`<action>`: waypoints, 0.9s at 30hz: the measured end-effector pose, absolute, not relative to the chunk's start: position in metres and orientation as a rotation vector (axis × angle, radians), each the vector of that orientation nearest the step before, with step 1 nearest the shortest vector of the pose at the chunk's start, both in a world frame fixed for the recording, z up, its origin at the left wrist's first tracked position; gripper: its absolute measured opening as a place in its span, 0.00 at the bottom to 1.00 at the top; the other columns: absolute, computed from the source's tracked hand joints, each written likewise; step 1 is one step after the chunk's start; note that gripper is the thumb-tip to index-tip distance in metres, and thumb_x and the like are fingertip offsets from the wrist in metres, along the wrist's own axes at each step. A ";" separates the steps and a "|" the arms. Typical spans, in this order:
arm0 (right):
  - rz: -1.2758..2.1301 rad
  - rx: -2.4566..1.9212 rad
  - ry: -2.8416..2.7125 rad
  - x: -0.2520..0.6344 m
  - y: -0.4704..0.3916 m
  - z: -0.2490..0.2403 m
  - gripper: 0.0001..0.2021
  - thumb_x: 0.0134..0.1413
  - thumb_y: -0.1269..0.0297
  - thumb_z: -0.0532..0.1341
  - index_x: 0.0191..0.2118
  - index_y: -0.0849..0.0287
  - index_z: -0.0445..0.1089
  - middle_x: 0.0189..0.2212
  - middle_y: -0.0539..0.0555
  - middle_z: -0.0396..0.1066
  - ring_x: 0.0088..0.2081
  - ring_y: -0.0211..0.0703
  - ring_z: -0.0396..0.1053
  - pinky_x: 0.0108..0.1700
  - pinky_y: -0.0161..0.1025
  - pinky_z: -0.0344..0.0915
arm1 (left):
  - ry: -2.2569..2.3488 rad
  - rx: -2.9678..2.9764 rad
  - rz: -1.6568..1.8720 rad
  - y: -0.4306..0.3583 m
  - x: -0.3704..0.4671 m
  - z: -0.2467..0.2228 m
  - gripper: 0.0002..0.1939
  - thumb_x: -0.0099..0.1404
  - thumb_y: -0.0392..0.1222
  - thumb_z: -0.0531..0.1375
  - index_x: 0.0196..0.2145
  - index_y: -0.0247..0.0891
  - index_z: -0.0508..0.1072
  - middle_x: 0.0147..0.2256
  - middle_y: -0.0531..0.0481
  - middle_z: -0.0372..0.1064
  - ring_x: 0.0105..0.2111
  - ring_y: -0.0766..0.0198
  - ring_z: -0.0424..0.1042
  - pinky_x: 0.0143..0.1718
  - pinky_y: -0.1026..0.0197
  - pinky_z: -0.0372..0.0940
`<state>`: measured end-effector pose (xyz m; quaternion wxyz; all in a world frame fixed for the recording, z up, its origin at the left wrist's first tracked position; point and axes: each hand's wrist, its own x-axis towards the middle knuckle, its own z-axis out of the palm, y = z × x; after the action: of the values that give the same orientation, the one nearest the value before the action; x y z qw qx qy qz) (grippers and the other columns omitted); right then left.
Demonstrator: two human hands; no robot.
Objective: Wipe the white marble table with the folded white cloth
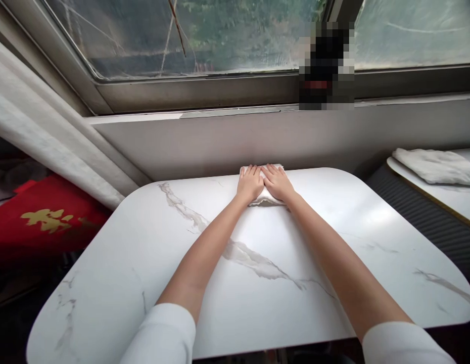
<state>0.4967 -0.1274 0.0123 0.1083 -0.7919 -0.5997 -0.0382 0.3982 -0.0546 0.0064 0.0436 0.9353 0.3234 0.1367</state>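
Both arms reach out across a white marble-patterned table point(174, 263) to its far edge. There a folded white cloth point(268, 198) lies flat under my two hands. My left hand point(251, 183) presses on the cloth's left part, palm down and fingers stretched forward. Beside it, my right hand point(277, 183) rests flat on the right part, its fingers also extended. The thumbs come close together in the middle. Much of the cloth is hidden beneath the hands.
Behind the table runs a pale wall point(204, 141) under a window point(204, 35). A white curtain point(49, 116) hangs at left, near a red bag point(15, 227) with gold marking. On the right, another white cloth point(439, 166) lies on a second surface point(443, 199).
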 end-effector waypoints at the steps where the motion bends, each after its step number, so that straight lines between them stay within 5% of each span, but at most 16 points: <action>1: -0.113 -2.324 -1.763 0.497 -0.128 0.012 0.26 0.62 0.66 0.41 0.64 0.66 0.51 0.64 0.62 0.48 0.65 0.46 0.43 0.63 0.48 0.41 | 0.991 2.859 0.407 -0.056 0.398 0.007 0.25 0.70 0.38 0.39 0.62 0.30 0.55 0.62 0.45 0.51 0.63 0.60 0.46 0.63 0.51 0.36; 12: -0.128 -2.240 -1.891 0.472 -0.215 0.006 0.26 0.63 0.61 0.40 0.65 0.64 0.48 0.65 0.59 0.45 0.66 0.49 0.39 0.64 0.53 0.41 | 0.937 2.833 0.469 -0.142 0.360 0.005 0.26 0.69 0.39 0.40 0.62 0.28 0.53 0.63 0.42 0.48 0.64 0.58 0.43 0.64 0.49 0.34; 17: -0.145 -2.153 -1.985 0.439 -0.305 0.009 0.27 0.65 0.61 0.39 0.67 0.63 0.38 0.66 0.60 0.41 0.66 0.48 0.34 0.64 0.55 0.39 | 0.714 2.796 0.326 -0.214 0.316 0.011 0.27 0.70 0.41 0.40 0.63 0.24 0.48 0.65 0.39 0.39 0.65 0.57 0.34 0.64 0.46 0.29; 23: -0.172 -2.087 -2.027 0.407 -0.388 0.016 0.31 0.64 0.63 0.42 0.67 0.57 0.23 0.67 0.55 0.34 0.66 0.48 0.34 0.65 0.55 0.41 | 0.478 2.531 0.045 -0.277 0.274 0.032 0.31 0.70 0.44 0.42 0.66 0.34 0.37 0.66 0.47 0.24 0.64 0.59 0.22 0.63 0.43 0.30; 27: -0.092 -2.117 -1.950 0.407 -0.404 0.018 0.33 0.64 0.62 0.44 0.66 0.56 0.20 0.67 0.54 0.36 0.66 0.47 0.37 0.65 0.54 0.43 | 0.438 2.481 -0.025 -0.288 0.271 0.039 0.32 0.68 0.42 0.45 0.66 0.35 0.36 0.65 0.47 0.24 0.63 0.59 0.22 0.63 0.43 0.31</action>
<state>0.4069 -0.4038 0.0184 0.1307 -0.7288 -0.6714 -0.0318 0.2707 -0.2883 0.0390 0.3061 0.9374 0.1655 -0.0096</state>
